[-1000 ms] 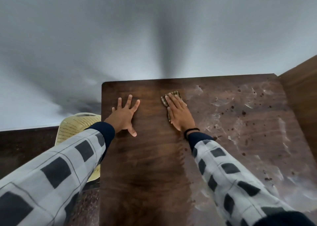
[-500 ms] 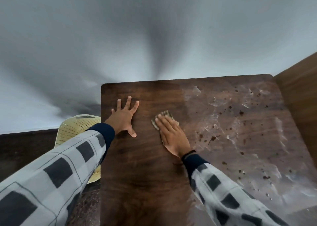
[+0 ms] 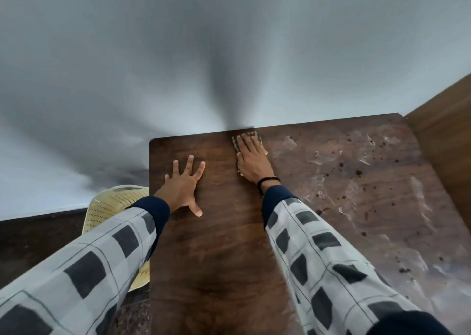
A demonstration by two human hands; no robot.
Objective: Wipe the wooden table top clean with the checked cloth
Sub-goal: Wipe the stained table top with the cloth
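The dark wooden table top (image 3: 224,253) fills the lower middle of the head view. Its left half looks dark and smooth; its right half carries pale smears and dark specks (image 3: 356,182). My right hand (image 3: 252,161) lies flat on the checked cloth (image 3: 235,143) and presses it against the table close to the far edge. Only the cloth's edges show around my fingers. My left hand (image 3: 183,187) rests flat on the table with fingers spread, left of the cloth and nearer to me, holding nothing.
A grey wall (image 3: 229,54) rises right behind the table's far edge. A wooden panel (image 3: 443,136) stands along the table's right side. A pale yellow perforated plastic chair (image 3: 112,207) sits below the table's left edge.
My right hand has pushed the cloth away from me, from mid-table up to the far edge. My left hand has stayed planted in place.
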